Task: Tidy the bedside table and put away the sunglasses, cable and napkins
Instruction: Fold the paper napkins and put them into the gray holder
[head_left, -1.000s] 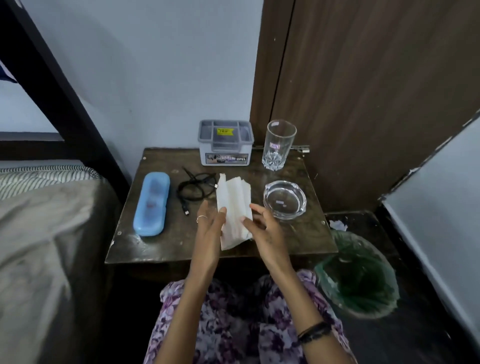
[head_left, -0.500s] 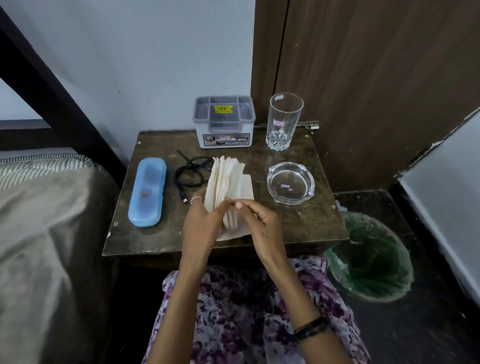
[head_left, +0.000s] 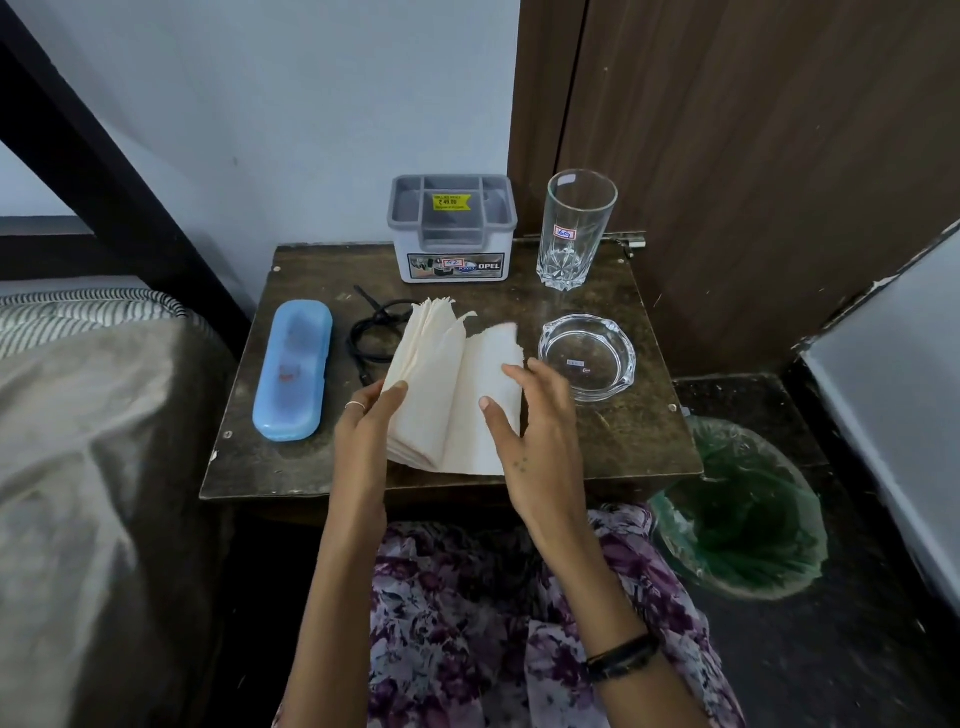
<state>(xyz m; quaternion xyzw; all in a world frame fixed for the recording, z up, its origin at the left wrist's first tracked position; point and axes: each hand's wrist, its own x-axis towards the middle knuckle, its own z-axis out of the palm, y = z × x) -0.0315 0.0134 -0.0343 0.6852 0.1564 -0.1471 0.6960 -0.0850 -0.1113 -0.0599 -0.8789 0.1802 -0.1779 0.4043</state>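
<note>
A stack of cream napkins stands fanned like an open book near the front of the dark wooden bedside table. My left hand grips the thick left part of the stack, thumb on its front. My right hand holds the right leaves, thumb pressed on the top sheet. A black cable lies coiled just behind the napkins, partly hidden by them. A closed blue glasses case lies at the table's left. No sunglasses are visible.
A grey-lidded organiser box and a tall drinking glass stand at the back. A glass ashtray sits right of the napkins. A green-lined bin is on the floor to the right; a bed lies left.
The napkin stack has been spread apart into two halves; my right hand moved right with the outer leaves. The camera also came closer and tilted down.
</note>
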